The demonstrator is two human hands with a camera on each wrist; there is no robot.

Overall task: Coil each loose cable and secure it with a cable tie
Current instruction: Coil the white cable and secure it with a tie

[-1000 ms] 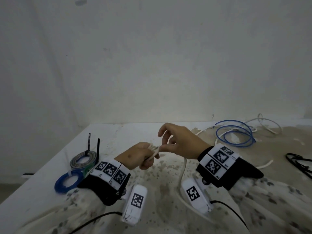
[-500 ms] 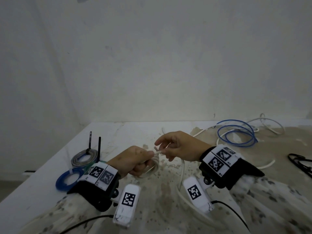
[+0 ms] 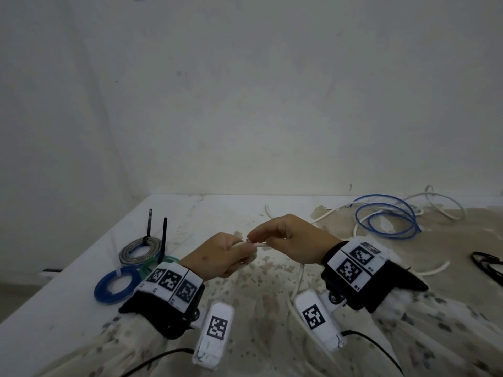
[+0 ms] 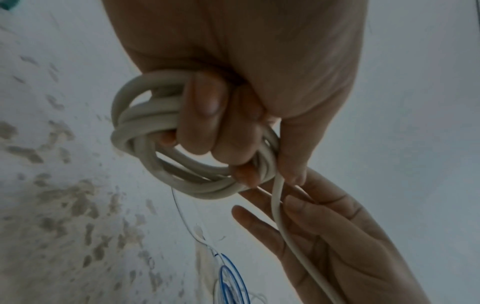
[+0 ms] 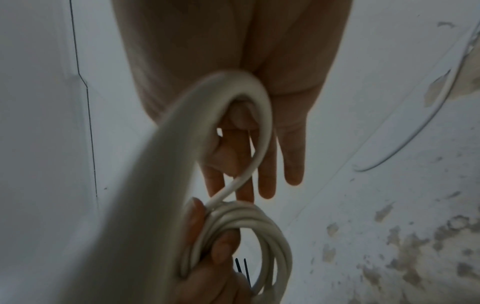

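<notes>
My left hand (image 3: 236, 254) grips a small coil of white cable (image 4: 155, 148) of several turns, fingers curled through it, above the stained table (image 3: 217, 213). The coil (image 5: 259, 226) also shows in the right wrist view. My right hand (image 3: 257, 238) is just right of it and pinches the free strand (image 3: 262, 244) where it leaves the coil. The strand (image 4: 279, 216) runs across the right palm, loops back (image 5: 259, 115) and trails down to the table (image 3: 299, 278). No cable tie is in either hand.
At the left lie tied coils: grey (image 3: 140, 250), blue (image 3: 115, 284) and green (image 3: 158, 263), with two black ties (image 3: 164, 235) sticking up. A loose blue cable (image 3: 386, 219) and white cables (image 3: 441, 205) lie back right, a black cable (image 3: 487, 263) at the right edge.
The right hand has come in close to the left hand along the strand. The left hand has turned a little with the coil; both stay over the same spot.
</notes>
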